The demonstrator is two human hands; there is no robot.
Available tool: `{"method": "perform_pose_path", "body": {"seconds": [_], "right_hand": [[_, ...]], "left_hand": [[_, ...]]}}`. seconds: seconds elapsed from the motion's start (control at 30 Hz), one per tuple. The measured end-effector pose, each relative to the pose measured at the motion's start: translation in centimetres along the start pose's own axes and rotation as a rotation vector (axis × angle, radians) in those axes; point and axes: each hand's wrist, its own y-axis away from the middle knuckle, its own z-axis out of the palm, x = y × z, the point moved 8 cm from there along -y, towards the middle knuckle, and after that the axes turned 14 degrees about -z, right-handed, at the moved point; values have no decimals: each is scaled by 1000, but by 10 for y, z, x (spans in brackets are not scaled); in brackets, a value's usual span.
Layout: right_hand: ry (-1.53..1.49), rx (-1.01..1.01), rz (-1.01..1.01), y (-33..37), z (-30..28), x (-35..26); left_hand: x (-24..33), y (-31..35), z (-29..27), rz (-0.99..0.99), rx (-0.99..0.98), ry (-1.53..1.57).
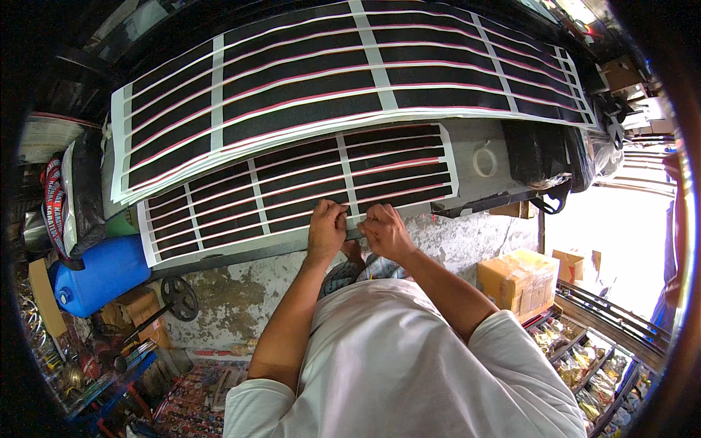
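Along striped sheet (299,182), near edge | hands (326,232): fingers curled | hold unclear

I have the left hand (328,223) and right hand (383,226) side by side, slightly apart, fingers curled at the near edge of a black-and-white sheet (299,190), though what they pinch is too small for me to tell. Beyond it I see a stack (303,91) of larger striped sheets on the bench (467,142), with a white ring (484,159) to the right. Lower down, I spot a blue jug (106,270) at left, a black wheel (179,298) beside it, and a taped carton (517,285) at right.
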Motion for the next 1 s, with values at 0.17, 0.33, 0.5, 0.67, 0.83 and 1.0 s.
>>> {"method": "perform_pose_path", "body": {"seconds": [0.17, 0.33, 0.5, 0.67, 0.83, 1.0], "right_hand": [[31, 84, 11, -4, -15, 4], [36, 140, 73, -26, -15, 20], [54, 86, 50, -30, -11, 19], [87, 40, 35, -23, -7, 22], [47, 46, 36, -21, -8, 26], [23, 48, 18, -18, -10, 30]], "left_hand": [[-2, 1, 2, 1, -8, 14], [-1, 2, 3, -64, -26, -18], [5, 4, -4, -131, 22, 29], [4, 7, 1, -71, 52, 9], [5, 7, 2, -14, 43, -1], [3, 9, 0, -33, 48, 5]]}}
